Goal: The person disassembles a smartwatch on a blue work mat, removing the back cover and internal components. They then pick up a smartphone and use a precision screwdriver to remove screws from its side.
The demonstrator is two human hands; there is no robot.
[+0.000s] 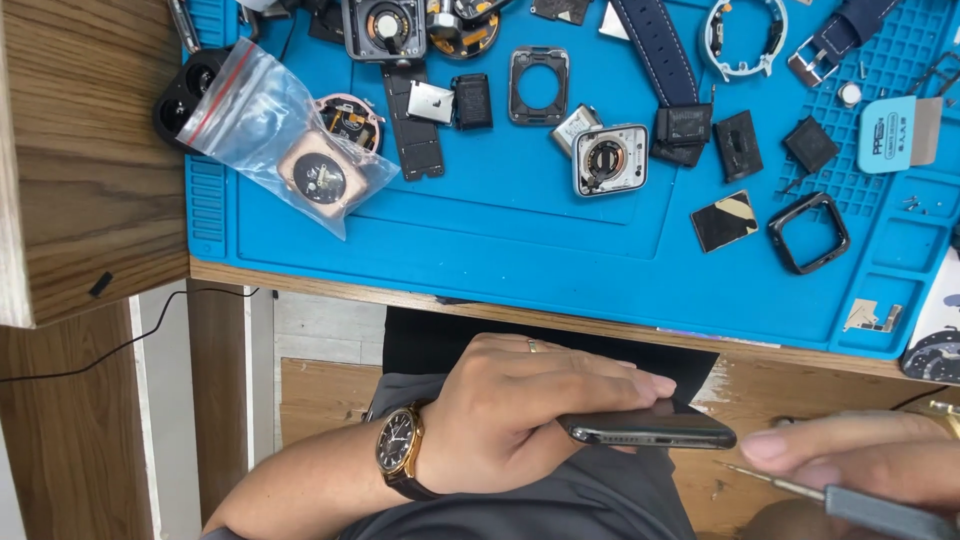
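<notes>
Wood desk edge at far left, blue work mat on top of it. On the mat, left to right: clear zip bag with a rose-gold watch case inside, black square frame, silver watch case with its back open, navy strap, black bezel frame near the mat's right side. Below the desk edge, over the lap: left hand, wristwatch on the wrist and a ring on one finger, fingers pressed together and wrapped over a dark smartphone, held edge-on with the port side facing the camera. Just right of the phone, right hand pinches a grey-handled screwdriver; its thin tip points at the phone's lower right corner, close, contact unclear.
</notes>
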